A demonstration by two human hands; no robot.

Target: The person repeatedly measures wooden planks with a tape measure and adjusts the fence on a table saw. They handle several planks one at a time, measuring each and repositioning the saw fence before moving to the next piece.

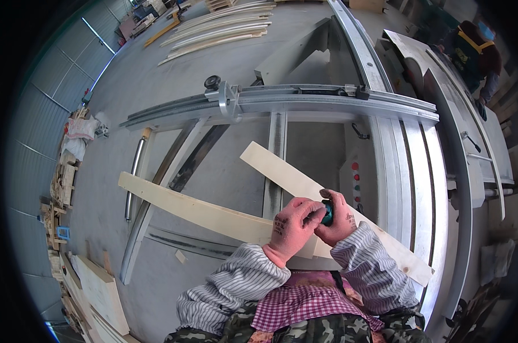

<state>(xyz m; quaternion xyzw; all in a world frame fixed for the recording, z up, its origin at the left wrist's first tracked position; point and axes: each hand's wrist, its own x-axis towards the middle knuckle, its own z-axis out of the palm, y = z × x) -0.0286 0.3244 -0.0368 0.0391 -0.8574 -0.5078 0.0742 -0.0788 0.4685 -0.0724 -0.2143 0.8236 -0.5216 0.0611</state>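
Both my hands wear pink gloves and meet in front of my waist. A small, rounded dark-green object (327,212) sits in my right hand (340,222), its fingers wrapped round it. My left hand (295,227) has its fingertips bent and pressed against the same object; the gloves hide much of it. Beneath my right hand and sleeve, one pale wooden board (282,170) lies slantwise across the machine frame. A second pale board (196,209) runs from the left to below my left hand, its near end partly covered.
A metal fence rail (327,103) with a clamp stop (227,102) crosses ahead. The sliding metal table (400,188) stands at right. Long strips (219,31) lie on the far floor. Another person (473,57) stands at far right. Wood pieces (101,291) are stacked at lower left.
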